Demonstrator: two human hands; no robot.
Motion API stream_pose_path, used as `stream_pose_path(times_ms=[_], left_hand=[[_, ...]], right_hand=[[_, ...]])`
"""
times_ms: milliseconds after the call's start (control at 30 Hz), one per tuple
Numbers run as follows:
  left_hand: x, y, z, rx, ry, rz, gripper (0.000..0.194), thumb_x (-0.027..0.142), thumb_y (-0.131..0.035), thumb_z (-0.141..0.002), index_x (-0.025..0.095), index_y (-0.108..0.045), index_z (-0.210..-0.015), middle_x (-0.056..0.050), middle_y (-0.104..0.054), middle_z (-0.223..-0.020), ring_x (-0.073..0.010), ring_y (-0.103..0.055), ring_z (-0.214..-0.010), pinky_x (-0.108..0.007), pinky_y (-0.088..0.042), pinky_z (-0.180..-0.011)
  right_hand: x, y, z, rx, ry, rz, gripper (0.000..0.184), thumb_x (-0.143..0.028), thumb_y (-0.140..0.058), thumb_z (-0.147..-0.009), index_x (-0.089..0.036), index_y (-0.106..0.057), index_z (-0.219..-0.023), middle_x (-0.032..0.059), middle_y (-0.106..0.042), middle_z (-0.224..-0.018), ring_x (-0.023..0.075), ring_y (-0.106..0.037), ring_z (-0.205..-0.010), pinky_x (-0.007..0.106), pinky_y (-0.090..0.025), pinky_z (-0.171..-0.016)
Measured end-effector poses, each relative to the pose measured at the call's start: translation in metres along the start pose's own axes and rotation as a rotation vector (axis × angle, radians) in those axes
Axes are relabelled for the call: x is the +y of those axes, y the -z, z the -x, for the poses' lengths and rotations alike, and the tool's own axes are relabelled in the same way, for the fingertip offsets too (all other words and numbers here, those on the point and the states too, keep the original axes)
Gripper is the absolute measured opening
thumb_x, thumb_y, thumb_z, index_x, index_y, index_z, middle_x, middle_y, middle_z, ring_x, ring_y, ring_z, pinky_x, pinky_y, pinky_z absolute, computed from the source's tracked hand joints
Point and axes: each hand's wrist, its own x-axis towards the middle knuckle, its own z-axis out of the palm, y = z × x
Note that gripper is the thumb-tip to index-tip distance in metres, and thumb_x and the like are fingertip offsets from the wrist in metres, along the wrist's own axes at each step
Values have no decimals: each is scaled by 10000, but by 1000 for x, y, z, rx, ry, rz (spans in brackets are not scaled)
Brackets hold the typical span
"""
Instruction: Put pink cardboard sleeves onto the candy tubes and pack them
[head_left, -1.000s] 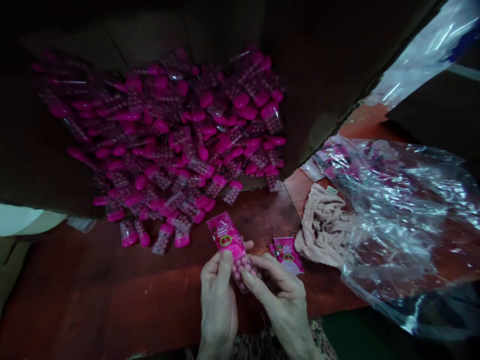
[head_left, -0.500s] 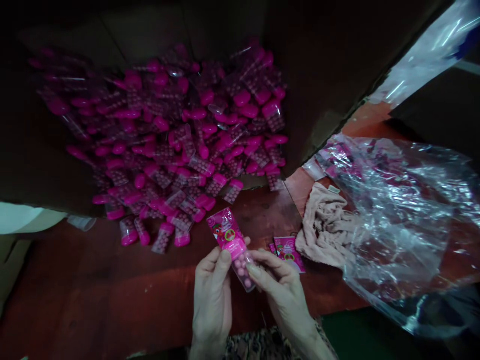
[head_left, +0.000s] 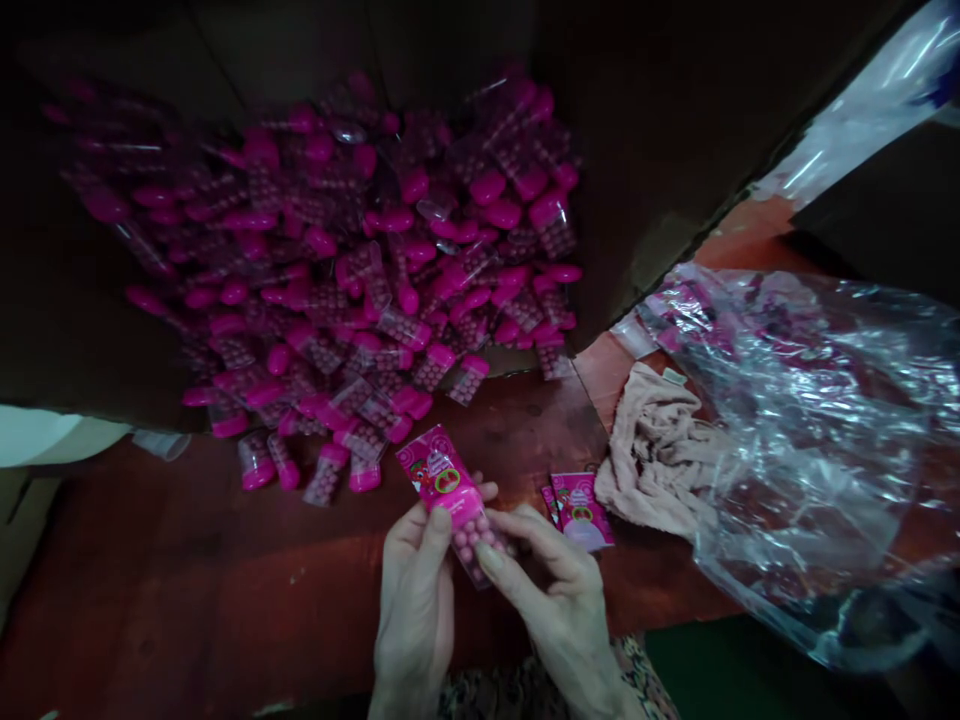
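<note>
Between my two hands is a clear plastic candy box (head_left: 466, 530) with a pink cap and pink balls inside. A printed pink label sleeve (head_left: 433, 468) sticks out past its capped end. My left hand (head_left: 421, 570) pinches the left side near the cap, thumb on top. My right hand (head_left: 551, 575) grips the other side, its thumb pressed on the clear part over the balls. Some fingers are hidden behind the box. Just right of my right hand, a few flat pink labels (head_left: 583, 512) lie on the reddish tabletop (head_left: 247, 590).
A large heap of pink-capped candy boxes (head_left: 360, 330) spills from a dark carton (head_left: 637, 150) lying open towards me. On the right are a crumpled beige cloth (head_left: 656, 450) and a big clear plastic bag (head_left: 817, 430) with pink labels in it. A small clear container (head_left: 161, 443) lies at left.
Both hands have shifted slightly left with the candy box and its label. The label now tilts further left. Both hands keep hold of the box.
</note>
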Motion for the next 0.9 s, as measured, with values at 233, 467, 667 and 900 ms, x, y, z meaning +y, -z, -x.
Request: stream_pose_path(times_ms=[233,467,667,900], left_hand=[[-7,0,4,48,57,8,227,297,-694,-705,139,-722,-866,-117,-724,-903,-236,-642,-923,-334,-494,-811],[-2,2,-1,23,30,100,225,322,-676,-721,136,-722,-840,-126,-725,-899,-218,-657,-834,-310,-518,-732],[1,1,-3,-14,18,24,236,332,-651,-746,150,-706,-886,-111,-726,-908,-86,-548,-436,-244,-512,-480],[-5,-3,2,94,45,13,186,265,-670,-736,132,-704,-862,-101,-731,-870,-92,-617,-565,-170,-498,-515]], right_hand=[[-3,-3,6,20,49,60,199,-112,-635,-765,-200,-673,-939,8,-654,-769,120,-620,-674,203,-505,-613],[3,-8,1,-141,-235,22,147,-289,-520,-868,-170,-594,-911,6,-612,-717,114,-577,-622,198,-463,-573],[4,-9,0,-318,-381,-166,281,-369,-381,-932,-173,-515,-781,-42,-485,-584,74,-456,-485,183,-383,-477],[-1,-12,5,-237,-227,44,239,-327,-387,-919,-169,-548,-843,-16,-547,-576,91,-507,-449,185,-381,-448]])
